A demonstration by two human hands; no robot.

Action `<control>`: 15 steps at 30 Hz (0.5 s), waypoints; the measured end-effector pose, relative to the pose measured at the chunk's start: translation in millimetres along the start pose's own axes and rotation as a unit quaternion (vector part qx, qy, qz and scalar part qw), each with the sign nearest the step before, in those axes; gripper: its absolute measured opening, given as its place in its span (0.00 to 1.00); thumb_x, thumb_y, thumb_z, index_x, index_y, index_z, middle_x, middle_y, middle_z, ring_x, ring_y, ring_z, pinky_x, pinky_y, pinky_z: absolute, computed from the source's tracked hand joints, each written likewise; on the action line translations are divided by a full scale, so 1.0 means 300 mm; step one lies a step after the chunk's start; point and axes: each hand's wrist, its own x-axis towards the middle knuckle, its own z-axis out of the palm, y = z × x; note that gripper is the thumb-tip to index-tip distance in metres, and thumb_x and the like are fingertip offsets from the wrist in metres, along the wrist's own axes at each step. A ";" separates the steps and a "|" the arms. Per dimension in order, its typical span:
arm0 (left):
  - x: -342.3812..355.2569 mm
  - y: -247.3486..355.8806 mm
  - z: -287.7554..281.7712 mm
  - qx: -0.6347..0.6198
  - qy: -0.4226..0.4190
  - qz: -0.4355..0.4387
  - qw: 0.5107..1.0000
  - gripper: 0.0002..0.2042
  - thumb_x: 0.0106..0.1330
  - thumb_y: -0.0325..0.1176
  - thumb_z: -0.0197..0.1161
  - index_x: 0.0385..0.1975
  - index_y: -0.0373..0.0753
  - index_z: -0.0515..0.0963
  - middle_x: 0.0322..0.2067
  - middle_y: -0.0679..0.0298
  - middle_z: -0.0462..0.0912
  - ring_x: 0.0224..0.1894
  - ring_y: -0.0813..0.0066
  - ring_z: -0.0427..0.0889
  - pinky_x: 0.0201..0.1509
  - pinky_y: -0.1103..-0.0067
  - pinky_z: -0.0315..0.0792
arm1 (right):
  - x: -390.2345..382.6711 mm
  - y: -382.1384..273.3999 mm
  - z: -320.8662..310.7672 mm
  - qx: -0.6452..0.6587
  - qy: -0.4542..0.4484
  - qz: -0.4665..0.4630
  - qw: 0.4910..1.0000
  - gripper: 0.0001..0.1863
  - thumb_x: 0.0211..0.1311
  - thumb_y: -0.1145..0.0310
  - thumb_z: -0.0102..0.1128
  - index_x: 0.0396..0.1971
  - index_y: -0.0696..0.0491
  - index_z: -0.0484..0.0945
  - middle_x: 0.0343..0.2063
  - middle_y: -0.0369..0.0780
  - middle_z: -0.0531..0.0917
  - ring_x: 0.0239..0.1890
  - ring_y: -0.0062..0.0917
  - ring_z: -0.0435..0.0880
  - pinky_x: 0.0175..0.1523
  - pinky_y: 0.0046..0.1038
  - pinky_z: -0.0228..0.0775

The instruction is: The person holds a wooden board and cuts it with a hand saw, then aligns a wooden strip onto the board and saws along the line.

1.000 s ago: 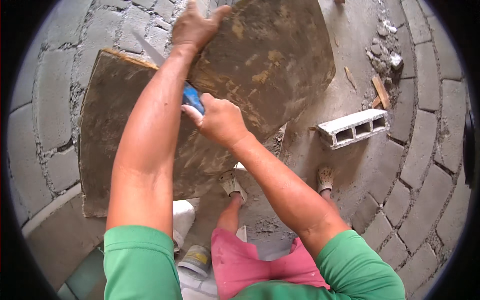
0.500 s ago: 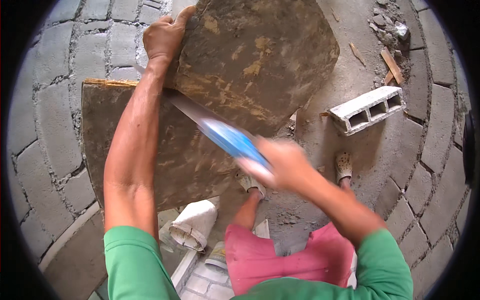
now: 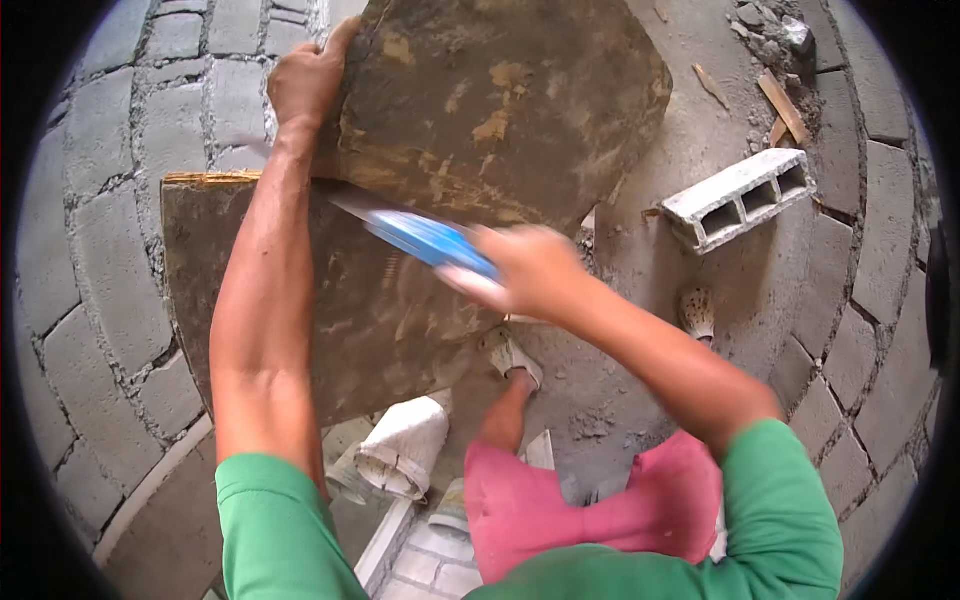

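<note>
My left hand is closed on the left edge of an upper, mud-stained plywood board, with its thumb along the edge. Below it spreads a second part of brown plywood, whose top edge at the left is pale and splintered. In my right hand is a handsaw with a blue and white handle, smeared by motion. Its blade slants up and left along the line between the two plywood parts, passing beneath my left forearm. Whether those parts are still joined cannot be made out.
A hollow concrete block lies to the right on the dusty floor. Beyond it are wood scraps and rubble. Near my feet sit a white sack and a bucket. Block walls rise on both sides.
The saw and my right hand have moved up and left, pushing the blade further along the board. My left hand keeps its grip on the board's edge; the view has shifted slightly.
</note>
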 end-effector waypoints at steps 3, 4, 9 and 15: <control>0.028 -0.047 -0.019 -0.035 -0.021 -0.005 0.999 0.39 0.60 0.75 0.60 0.33 0.36 0.86 0.35 0.46 0.89 0.42 0.48 0.88 0.50 0.59 0.76 | 0.121 0.005 0.187 0.005 0.057 -0.010 0.998 0.26 0.66 0.40 0.63 0.30 0.52 0.78 0.21 0.47 0.84 0.25 0.48 0.85 0.33 0.45 0.76; 0.032 -0.081 -0.056 -0.100 -0.015 -0.025 0.995 0.38 0.59 0.74 0.63 0.36 0.35 0.85 0.37 0.46 0.89 0.45 0.49 0.88 0.53 0.58 0.76 | 0.120 -0.033 0.183 0.023 0.058 -0.006 0.998 0.27 0.66 0.40 0.63 0.30 0.52 0.78 0.21 0.47 0.83 0.26 0.49 0.85 0.33 0.46 0.76; -0.109 -0.207 -0.316 0.181 -0.063 0.119 0.974 0.44 0.58 0.75 0.63 0.45 0.29 0.82 0.42 0.41 0.87 0.47 0.43 0.87 0.55 0.57 0.78 | 0.073 -0.045 0.110 0.034 0.009 0.006 0.999 0.27 0.65 0.39 0.64 0.31 0.53 0.78 0.23 0.48 0.84 0.29 0.49 0.85 0.36 0.47 0.75; -0.263 -0.187 -0.447 0.414 -0.208 0.157 0.872 0.40 0.65 0.75 0.53 0.31 0.35 0.88 0.32 0.44 0.88 0.42 0.52 0.90 0.47 0.61 0.80 | 0.066 -0.125 0.106 0.034 -0.003 0.027 0.999 0.28 0.66 0.39 0.63 0.32 0.53 0.78 0.24 0.49 0.84 0.31 0.50 0.86 0.38 0.48 0.77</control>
